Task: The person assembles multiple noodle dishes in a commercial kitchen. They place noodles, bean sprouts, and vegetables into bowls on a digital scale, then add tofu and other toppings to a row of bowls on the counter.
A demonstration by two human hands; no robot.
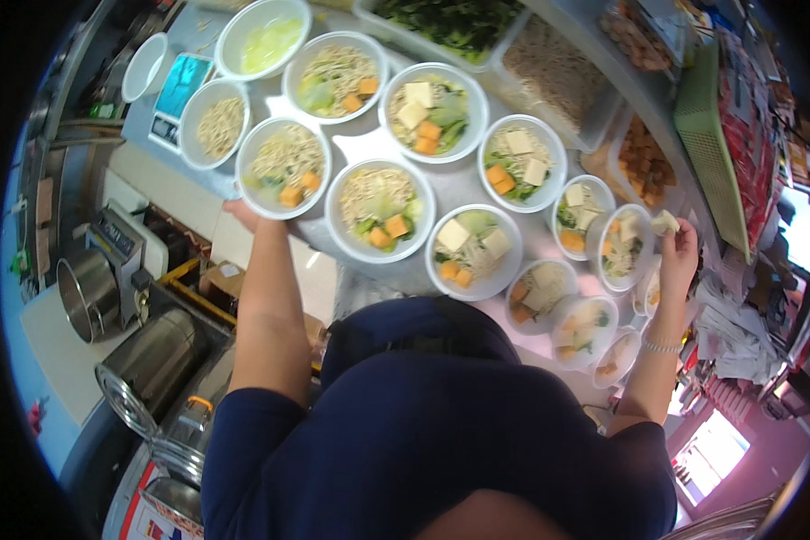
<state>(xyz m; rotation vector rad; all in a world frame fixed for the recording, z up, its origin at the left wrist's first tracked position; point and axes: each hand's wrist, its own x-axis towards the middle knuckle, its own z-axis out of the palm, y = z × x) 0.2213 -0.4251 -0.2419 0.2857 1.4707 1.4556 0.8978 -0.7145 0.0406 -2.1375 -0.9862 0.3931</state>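
Many round white plastic bowls with bean sprouts, greens and orange cubes stand on a metal counter. My right hand (680, 248), at the right, pinches a pale slice of tofu (665, 222) beside a bowl (624, 248) that holds sprouts, orange cubes and pale pieces. My left hand (243, 213) is at the counter's front edge by a bowl of sprouts and orange cubes (283, 169); that bowl partly hides its fingers. Other bowls, such as one near the middle (435, 113), hold pale tofu slices too. A bowl at the back left (263, 39) holds only pale green slices.
Behind the bowls stand plastic tubs of leafy greens (445, 23), sprouts (553, 71) and orange cubes (641, 165). A digital scale (181, 91) and a bowl (146, 67) are at the far left. A green basket (710, 142) stands at the right, steel pots (152, 364) at the lower left.
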